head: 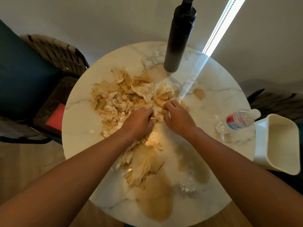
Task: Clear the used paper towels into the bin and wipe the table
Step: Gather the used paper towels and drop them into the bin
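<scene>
Marble, pale and grey-veined, forms the round table [213, 99], which carries a heap of brown-stained paper towels [118, 99] across its middle and near side. The left hand [139, 122] and right hand [177, 116] meet at the heap's centre, fingers curled and pinching crumpled paper. Brown liquid stains [157, 202] spread over the near edge. A tall black bottle [177, 38] stands at the far side; a clear water bottle [236, 121] lies on the right, just beside a cream bin [278, 145] at the table's rim.
</scene>
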### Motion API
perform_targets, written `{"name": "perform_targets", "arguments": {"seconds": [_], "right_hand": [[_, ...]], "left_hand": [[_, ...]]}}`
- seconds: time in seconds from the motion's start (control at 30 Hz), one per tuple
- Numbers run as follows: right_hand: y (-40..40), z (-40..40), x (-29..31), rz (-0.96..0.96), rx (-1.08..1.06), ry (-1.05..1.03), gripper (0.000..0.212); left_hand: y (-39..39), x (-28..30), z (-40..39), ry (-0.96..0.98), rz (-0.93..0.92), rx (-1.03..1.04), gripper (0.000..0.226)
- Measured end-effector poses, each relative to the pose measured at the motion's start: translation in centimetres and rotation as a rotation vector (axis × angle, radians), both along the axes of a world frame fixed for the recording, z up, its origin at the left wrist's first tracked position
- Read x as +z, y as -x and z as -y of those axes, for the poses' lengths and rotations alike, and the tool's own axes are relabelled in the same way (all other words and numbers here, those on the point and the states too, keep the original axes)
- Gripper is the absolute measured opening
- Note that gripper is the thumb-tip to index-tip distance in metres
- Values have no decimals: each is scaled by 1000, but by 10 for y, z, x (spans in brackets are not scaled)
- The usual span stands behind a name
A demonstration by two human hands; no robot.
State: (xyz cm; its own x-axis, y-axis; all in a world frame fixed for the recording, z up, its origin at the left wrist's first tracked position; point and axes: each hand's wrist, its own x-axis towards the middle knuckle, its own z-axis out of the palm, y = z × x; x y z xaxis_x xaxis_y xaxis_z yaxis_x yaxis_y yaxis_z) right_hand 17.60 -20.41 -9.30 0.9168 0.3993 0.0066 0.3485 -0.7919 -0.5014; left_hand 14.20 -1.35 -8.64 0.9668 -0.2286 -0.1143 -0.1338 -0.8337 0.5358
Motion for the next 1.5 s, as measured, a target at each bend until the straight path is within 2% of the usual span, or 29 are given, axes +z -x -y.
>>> {"name": "perform_targets", "arguments": {"seconds": [0.23, 0.43, 0.73, 1.23, 1.5], "right_hand": [[16, 23, 16, -7, -114, -23, 13], [43, 45, 31, 27, -160, -41, 14], [99, 90, 56, 104, -224, -64, 14], [187, 214, 79, 96, -526, -24, 7], [222, 270, 82, 93, -652, -19, 13]], "left_hand": [[5, 14, 3, -10, 34, -24, 12], [11, 37, 20, -24, 110, -58, 21], [25, 68, 66, -33, 153, -160, 16], [53, 99, 204, -23, 148, -451, 22], [65, 100, 279, -7, 116, -533, 25]]}}
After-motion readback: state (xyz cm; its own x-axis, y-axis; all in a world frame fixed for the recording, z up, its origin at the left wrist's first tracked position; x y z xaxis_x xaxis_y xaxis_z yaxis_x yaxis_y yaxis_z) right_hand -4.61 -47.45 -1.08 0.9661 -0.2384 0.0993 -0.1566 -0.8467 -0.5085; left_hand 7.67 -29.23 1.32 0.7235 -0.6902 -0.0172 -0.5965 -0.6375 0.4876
